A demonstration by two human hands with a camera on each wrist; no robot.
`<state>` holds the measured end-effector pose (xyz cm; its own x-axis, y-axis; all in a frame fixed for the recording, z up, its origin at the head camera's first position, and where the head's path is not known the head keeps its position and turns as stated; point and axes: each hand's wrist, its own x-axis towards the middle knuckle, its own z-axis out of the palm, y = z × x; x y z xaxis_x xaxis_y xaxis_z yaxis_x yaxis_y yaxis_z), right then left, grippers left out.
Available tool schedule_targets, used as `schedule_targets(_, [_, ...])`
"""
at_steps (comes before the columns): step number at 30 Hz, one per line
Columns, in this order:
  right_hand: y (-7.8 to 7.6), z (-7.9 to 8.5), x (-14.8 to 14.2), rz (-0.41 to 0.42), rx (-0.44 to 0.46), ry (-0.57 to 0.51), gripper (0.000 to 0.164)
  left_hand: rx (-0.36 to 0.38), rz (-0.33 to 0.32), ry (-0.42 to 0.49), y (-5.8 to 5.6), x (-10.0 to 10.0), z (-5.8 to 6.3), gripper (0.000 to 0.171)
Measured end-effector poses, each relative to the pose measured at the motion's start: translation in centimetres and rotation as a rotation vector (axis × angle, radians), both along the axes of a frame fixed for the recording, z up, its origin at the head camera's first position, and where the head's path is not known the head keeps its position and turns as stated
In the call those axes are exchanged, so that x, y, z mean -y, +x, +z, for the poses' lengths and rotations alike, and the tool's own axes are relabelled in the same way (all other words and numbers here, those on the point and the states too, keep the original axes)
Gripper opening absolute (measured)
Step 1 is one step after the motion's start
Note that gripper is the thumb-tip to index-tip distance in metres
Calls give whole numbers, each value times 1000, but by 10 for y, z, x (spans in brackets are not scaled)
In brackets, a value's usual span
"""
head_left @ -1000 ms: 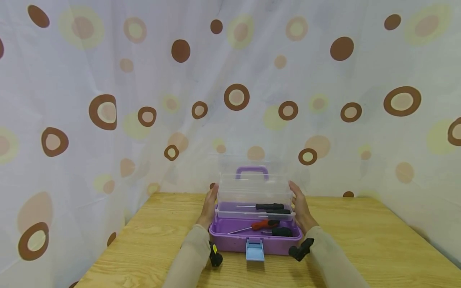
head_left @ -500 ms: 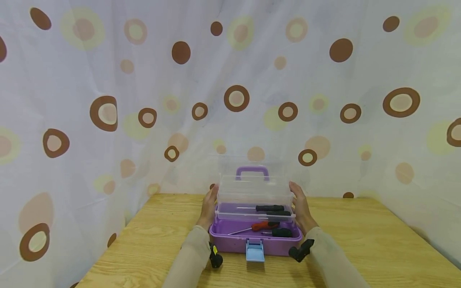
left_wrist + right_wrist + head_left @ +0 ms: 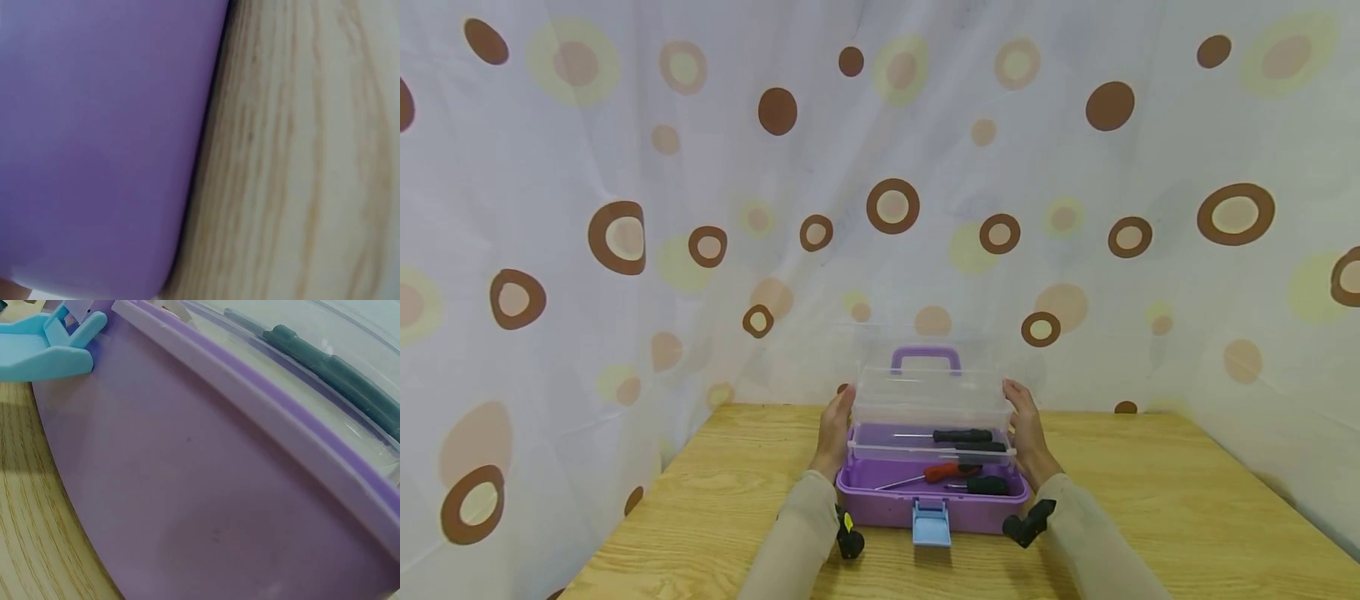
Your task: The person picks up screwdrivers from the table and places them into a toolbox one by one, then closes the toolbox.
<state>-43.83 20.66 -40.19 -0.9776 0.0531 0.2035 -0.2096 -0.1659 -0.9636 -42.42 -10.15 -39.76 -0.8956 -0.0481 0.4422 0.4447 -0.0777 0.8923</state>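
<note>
A purple toolbox point(image 3: 887, 508) stands on the table with its clear lid point(image 3: 880, 385) raised behind it. My left hand point(image 3: 833, 432) lies along its left side, fingers pointing away; my right hand point(image 3: 1028, 433) does the same on the right, fingers slightly bent. A red-and-black screwdriver point(image 3: 942, 473) and a dark green-handled screwdriver point(image 3: 988, 485) lie in the base. Behind clear plastic are a black-handled screwdriver point(image 3: 962, 435) and another dark handle point(image 3: 981, 447). The light blue latch point(image 3: 931, 527) hangs unfastened at the front. The toolbox wall point(image 3: 94, 125) fills much of the left wrist view.
The wooden table point(image 3: 1150, 500) extends to both sides of the toolbox. A white curtain point(image 3: 820, 275) with brown and yellow circles closes off the back and sides. Black wrist devices point(image 3: 1028, 522) sit at both cuffs. The purple handle point(image 3: 925, 351) tops the lid.
The whole scene sits slightly lower in the head view, and the clear lid and tray look tipped a touch. Both hands stay at the sides of the toolbox.
</note>
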Motion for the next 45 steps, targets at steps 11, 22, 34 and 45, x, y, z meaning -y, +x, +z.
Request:
schedule_targets(11, [2,1,0,-35,-29,0,68,-20,72,-16,1,0,1,44])
schedule_targets(22, [-3,-2,0,-84,-62,40,60,-7,161,7,-33,-1,-24,40])
schedule_targets(34, [1,-1,3,-113,-117,-51,43,79,272,-23,-29,-3,-25,68])
schedule_targets(45, [2,-2,0,-110,-99,-56,35,63,218,54,-27,-2,-26,65])
